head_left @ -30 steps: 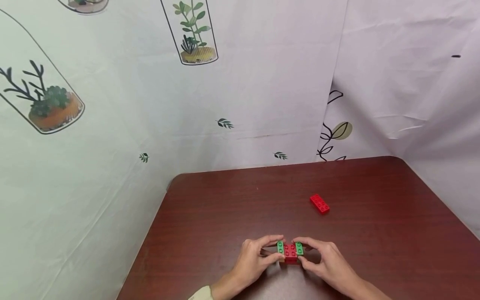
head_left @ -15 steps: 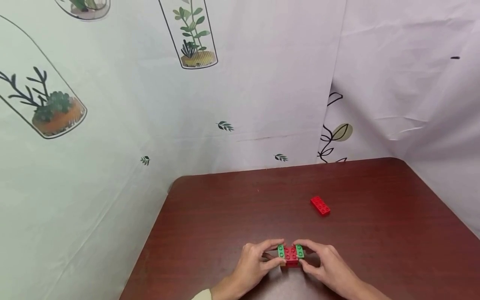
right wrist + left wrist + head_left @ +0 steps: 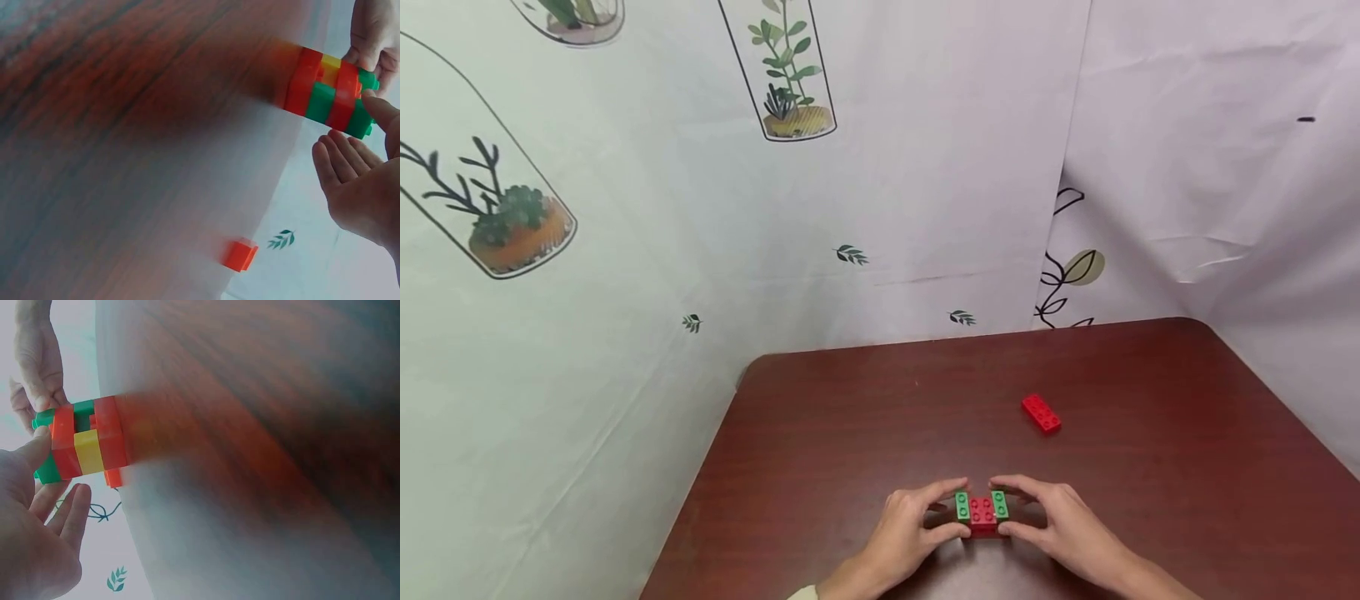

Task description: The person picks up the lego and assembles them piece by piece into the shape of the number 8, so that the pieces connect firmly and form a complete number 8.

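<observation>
Both hands are at a small stack of toy building bricks (image 3: 982, 512). Its lowest layer is a red brick (image 3: 111, 430). Above that lie a yellow brick (image 3: 89, 452) and a green brick (image 3: 320, 102) with a gap between them, then another red brick (image 3: 342, 97). On top, two green bricks stand at the left end (image 3: 962, 506) and right end (image 3: 999, 505), red studs showing between. My left hand (image 3: 904, 533) pinches the left end between thumb and index finger. The right hand (image 3: 1070, 531) does likewise at the right end, its other fingers held off the stack.
A single red brick (image 3: 1041, 414) lies farther back on the dark wooden table (image 3: 850, 425), right of the stack. Pale cloth (image 3: 925, 183) printed with plants hangs behind and beside the table. Its back edge (image 3: 895, 344) meets the cloth.
The stack stays between both hands. The thumbs have shifted slightly toward the near side, and the yellow corner seen under the left green brick is now covered. The head view has tilted up slightly.
</observation>
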Tool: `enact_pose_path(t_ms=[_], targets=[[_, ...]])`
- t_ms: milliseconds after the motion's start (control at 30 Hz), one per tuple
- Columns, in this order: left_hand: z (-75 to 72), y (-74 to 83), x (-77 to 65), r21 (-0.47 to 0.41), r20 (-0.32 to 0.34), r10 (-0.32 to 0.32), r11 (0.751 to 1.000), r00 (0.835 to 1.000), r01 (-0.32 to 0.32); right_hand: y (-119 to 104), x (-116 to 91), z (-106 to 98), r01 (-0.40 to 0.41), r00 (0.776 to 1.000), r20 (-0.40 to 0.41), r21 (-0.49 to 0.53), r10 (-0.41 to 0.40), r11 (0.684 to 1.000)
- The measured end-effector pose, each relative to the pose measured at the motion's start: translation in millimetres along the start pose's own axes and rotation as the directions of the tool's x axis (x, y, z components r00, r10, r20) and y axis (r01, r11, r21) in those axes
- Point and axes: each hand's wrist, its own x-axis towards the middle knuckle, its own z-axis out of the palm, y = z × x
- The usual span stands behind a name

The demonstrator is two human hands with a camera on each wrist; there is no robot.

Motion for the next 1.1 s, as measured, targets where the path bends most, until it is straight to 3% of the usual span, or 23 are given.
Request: enact_pose_path(t_ms=[200, 500, 667, 867, 1100], targets=[[-1.5, 0.7, -2.3, 0.006, -0.027, 0.026, 1.0, 0.999, -0.026, -2.8, -0.6, -0.1, 0.043, 0.998, -0.052, -0.028, -0.044, 0.999], [-0.6, 2.8, -3.0, -0.007, -0.087, 0.031, 0.999, 0.996, -0.032, -4.9, -2.0, 2.3, 0.039, 0.994, -0.103, -0.016, -0.04, 0.999], [0.4, 2.9, -3.3, -0.017, -0.106, 0.06, 0.998, 0.993, -0.063, -0.3, -2.1, 6.7, 0.11, 0.983, -0.148, -0.021, -0.111, 0.994], [0.6, 0.4, -3.0, 0.016, -0.098, 0.085, 0.996, 0.992, -0.084, 3.4, -3.0, 10.3, 0.182, 0.967, -0.176, -0.015, -0.182, 0.983], [-0.3, -1.0, -1.2, 0.032, -0.089, 0.11, 0.994, 0.99, -0.107, 2.4, -3.0, 9.0, 0.156, 0.974, -0.163, -0.039, -0.16, 0.987]])
